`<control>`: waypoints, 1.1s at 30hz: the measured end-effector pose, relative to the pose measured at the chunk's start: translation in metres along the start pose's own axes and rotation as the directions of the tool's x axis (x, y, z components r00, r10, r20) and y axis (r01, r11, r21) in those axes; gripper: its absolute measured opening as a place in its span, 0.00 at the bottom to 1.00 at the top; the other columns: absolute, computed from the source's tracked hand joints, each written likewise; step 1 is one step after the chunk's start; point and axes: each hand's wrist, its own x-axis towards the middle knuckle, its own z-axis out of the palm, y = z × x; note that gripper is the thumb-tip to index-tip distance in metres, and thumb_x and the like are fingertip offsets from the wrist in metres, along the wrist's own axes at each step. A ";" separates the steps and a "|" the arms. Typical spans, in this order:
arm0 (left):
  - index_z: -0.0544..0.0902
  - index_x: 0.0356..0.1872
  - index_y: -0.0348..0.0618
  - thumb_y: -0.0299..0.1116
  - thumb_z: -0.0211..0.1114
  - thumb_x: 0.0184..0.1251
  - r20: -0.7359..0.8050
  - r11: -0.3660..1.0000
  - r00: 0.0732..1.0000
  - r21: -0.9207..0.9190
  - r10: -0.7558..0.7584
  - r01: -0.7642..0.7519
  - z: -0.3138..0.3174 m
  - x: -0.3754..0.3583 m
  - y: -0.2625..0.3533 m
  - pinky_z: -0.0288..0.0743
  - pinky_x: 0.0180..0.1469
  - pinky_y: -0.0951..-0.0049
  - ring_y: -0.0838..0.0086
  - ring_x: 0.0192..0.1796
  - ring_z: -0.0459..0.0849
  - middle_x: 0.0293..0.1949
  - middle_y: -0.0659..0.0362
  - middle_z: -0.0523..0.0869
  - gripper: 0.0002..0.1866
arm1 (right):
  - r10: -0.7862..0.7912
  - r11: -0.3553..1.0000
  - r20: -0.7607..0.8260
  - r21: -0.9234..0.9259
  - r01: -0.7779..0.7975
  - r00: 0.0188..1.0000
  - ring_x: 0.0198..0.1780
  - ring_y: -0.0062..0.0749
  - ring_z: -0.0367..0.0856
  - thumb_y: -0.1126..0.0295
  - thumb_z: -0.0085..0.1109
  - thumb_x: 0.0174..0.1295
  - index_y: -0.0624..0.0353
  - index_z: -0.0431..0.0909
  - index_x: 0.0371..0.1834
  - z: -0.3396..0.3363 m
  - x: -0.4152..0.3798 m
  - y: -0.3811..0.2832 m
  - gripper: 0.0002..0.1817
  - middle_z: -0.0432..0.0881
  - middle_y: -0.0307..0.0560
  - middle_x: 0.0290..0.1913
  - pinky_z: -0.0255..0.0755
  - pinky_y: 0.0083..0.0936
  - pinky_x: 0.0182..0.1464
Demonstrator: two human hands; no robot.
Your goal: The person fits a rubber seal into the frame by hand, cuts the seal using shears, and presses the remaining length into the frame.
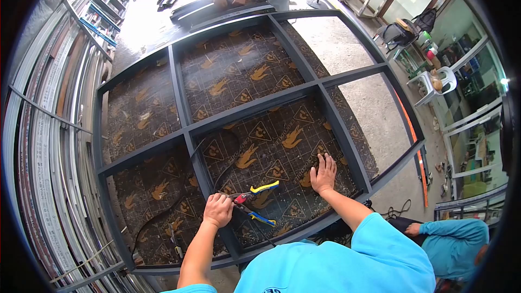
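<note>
Head view: a pair of snips with yellow-and-blue handles [255, 201] lies on the dark printed board [239, 70], just right of a vertical bar of the dark grey metal grid frame [255, 106]. The left hand [218, 210] is closed in a fist at the jaw end, on or beside that bar; whether the tool is gripped cannot be told. The right hand [324, 173] is pressed flat on the board, fingers spread. The snips are judged stiff, light and best taken by the coated handles.
</note>
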 end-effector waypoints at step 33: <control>0.77 0.28 0.45 0.35 0.63 0.59 -0.005 1.000 1.000 -0.010 -0.001 0.001 0.000 0.000 0.001 0.69 0.51 0.62 0.61 0.44 0.78 0.34 0.56 0.80 0.07 | 0.022 1.000 0.033 -0.004 -0.022 0.999 0.74 0.54 0.50 0.55 0.47 0.64 0.56 0.59 0.71 -0.004 0.000 -0.002 0.33 0.56 0.58 0.72 0.40 0.51 0.75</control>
